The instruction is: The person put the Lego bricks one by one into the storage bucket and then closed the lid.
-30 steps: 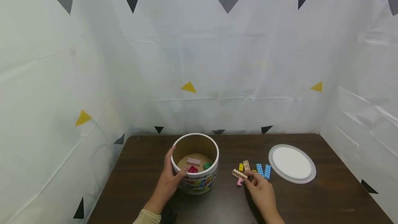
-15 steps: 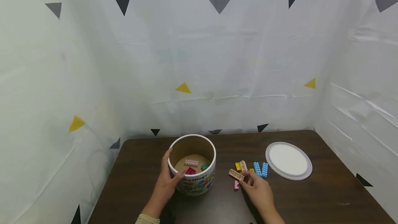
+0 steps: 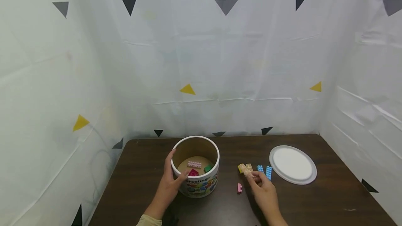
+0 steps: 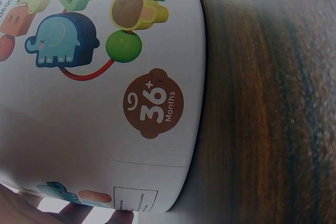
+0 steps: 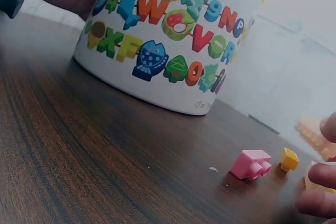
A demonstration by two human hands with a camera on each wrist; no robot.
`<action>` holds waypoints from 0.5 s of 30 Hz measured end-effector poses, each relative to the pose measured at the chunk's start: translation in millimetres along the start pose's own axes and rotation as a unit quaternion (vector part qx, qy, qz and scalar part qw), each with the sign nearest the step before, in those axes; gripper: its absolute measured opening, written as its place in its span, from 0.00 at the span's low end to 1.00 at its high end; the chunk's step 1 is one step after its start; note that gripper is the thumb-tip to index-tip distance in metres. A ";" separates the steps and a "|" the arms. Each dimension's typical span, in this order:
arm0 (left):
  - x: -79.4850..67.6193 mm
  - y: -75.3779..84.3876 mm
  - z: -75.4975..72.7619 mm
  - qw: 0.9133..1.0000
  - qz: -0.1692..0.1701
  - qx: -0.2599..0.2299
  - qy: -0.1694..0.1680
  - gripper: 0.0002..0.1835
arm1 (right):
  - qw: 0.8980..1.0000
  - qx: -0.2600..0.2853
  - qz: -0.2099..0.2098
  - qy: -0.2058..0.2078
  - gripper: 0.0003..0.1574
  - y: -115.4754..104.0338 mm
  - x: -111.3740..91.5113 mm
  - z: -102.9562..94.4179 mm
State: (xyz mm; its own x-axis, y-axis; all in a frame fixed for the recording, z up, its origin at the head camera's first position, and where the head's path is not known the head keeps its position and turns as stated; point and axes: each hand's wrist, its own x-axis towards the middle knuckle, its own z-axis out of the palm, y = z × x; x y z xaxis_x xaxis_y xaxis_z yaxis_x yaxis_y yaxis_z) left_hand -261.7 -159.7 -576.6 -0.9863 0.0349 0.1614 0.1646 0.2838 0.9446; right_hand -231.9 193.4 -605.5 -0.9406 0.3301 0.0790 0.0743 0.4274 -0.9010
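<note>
My left hand (image 3: 169, 182) grips the near left rim of a white round tub (image 3: 201, 186) with colourful printed shapes. Its fingers (image 4: 73, 213) curl round the tub's side in the left wrist view. Inside lie a light pink brick (image 3: 194, 164), a dark pink brick (image 3: 193, 172) and a green brick (image 3: 208, 168). My right hand (image 3: 263, 191) pinches a long beige building brick (image 3: 246, 170), lifted over the other bricks. The beige brick (image 5: 314, 136) shows raised above the table in the right wrist view. Below it is a small pink brick (image 5: 251, 163).
Around the right hand lie two blue bricks (image 3: 268, 172), another beige brick (image 3: 249, 166) and a yellow brick (image 3: 240, 169). A white round lid (image 3: 293, 165) rests at the right on the dark wooden table (image 3: 326, 198). White sheeting (image 3: 220, 62) hangs behind and at both sides.
My right hand has taken hold of the long beige brick beside the pink one and lifted it, turning it away from me. The left hand keeps its grip on the tub.
</note>
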 end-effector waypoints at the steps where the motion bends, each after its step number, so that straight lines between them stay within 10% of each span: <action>1: -0.1 0.1 -0.2 1.000 -0.001 0.000 0.000 0.50 | 1.000 0.015 0.003 0.001 0.21 0.0 0.0 0.3; 15: -0.2 -1.2 -0.4 1.000 0.007 -0.007 -0.001 0.51 | 0.998 0.058 -0.001 0.022 0.20 2.5 -0.2 1.4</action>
State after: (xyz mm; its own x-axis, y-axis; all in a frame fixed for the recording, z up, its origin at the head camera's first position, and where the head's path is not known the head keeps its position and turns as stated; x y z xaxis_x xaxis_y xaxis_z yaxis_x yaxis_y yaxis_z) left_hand -261.7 -160.4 -577.7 -0.9840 0.0411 0.1733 0.1779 0.2691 0.9465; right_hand -232.0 193.3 -608.3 -0.9251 0.3672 0.0968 0.0313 0.3279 -0.9442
